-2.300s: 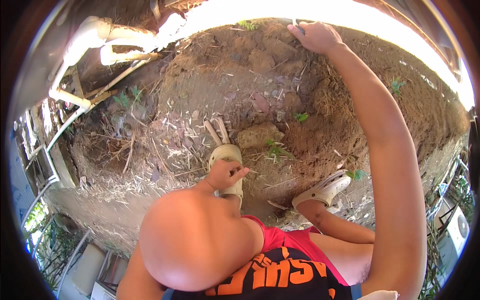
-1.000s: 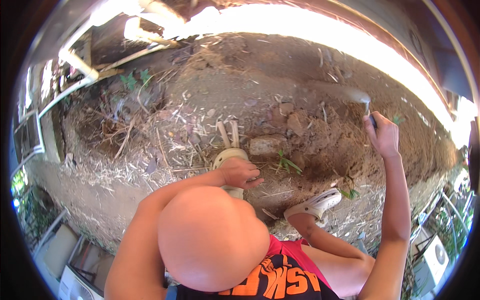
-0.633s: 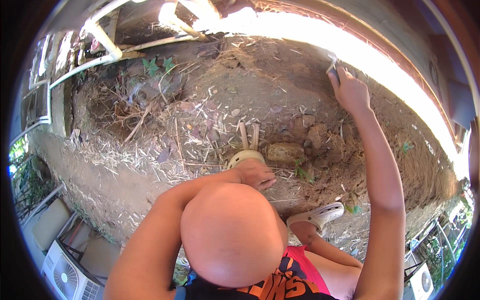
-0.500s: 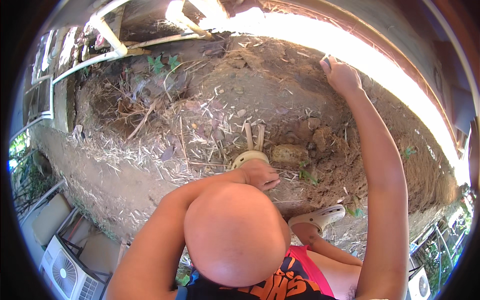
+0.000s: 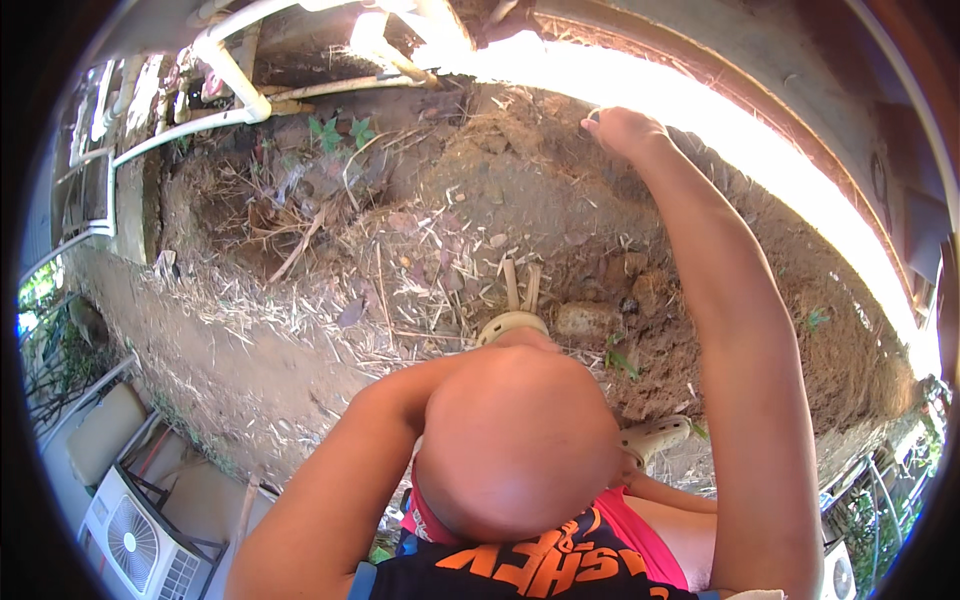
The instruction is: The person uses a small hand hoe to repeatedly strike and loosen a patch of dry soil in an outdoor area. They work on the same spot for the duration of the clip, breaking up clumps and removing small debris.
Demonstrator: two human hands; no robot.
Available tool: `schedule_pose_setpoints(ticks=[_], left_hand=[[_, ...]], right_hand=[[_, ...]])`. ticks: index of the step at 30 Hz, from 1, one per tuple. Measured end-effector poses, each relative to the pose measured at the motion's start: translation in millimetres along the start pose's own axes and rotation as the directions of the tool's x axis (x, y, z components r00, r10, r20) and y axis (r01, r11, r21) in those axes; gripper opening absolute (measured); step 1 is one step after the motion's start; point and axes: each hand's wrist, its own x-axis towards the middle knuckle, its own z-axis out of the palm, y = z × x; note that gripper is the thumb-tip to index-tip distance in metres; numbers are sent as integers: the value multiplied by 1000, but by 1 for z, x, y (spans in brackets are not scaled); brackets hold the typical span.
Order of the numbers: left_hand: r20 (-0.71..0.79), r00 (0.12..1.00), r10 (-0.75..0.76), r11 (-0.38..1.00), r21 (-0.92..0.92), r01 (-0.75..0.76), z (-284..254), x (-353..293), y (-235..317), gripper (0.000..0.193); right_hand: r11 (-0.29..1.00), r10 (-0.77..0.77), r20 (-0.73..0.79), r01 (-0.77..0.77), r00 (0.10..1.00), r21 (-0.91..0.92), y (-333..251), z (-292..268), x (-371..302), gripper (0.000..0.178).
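Note:
My right hand [image 5: 627, 132] reaches far out at the end of a stretched arm, over the soil beside the bright sunlit strip. Its fingers are closed round a small, dark-tipped thing, mostly hidden. My left forearm crosses behind my raised knee [image 5: 520, 440]. Only a little of my left hand [image 5: 528, 340] may show above the knee, near the beige clog [image 5: 512, 324] on one foot; its fingers are hidden. Below the right hand lie loose brown soil [image 5: 660, 370] and a tan stone [image 5: 587, 320]. My other beige clog [image 5: 657, 437] rests at the soil's near side.
White pipes [image 5: 190, 128] form a frame at the far left. Dry twigs [image 5: 300, 245] and a small green plant [image 5: 340, 132] are near it. A wall [image 5: 760, 70] runs along the far right. An air-conditioner unit [image 5: 130, 535] and a chair [image 5: 108, 432] stand at the near left.
My right hand has moved left along the soil's far edge, still closed. My knee has shifted right and up in view, and my left hand is now mostly hidden behind it.

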Motion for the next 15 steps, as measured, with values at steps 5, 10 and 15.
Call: schedule_pose_setpoints(ticks=[5,10,15], left_hand=[[-33,999,-3,1000,4,3,1,-9,5,28],[-45,999,-20,1000,-6,20,2,-13,7,28],[-22,999,26,1000,3,-25,3,-4,11,28]], right_hand=[[979,-152,38,155,988,-130,32,5,-3,73],[965,-54,229,109,972,-238,-15,-21,-40,48],[999,33,72,-34,997,6,-17,17,-1,69]])
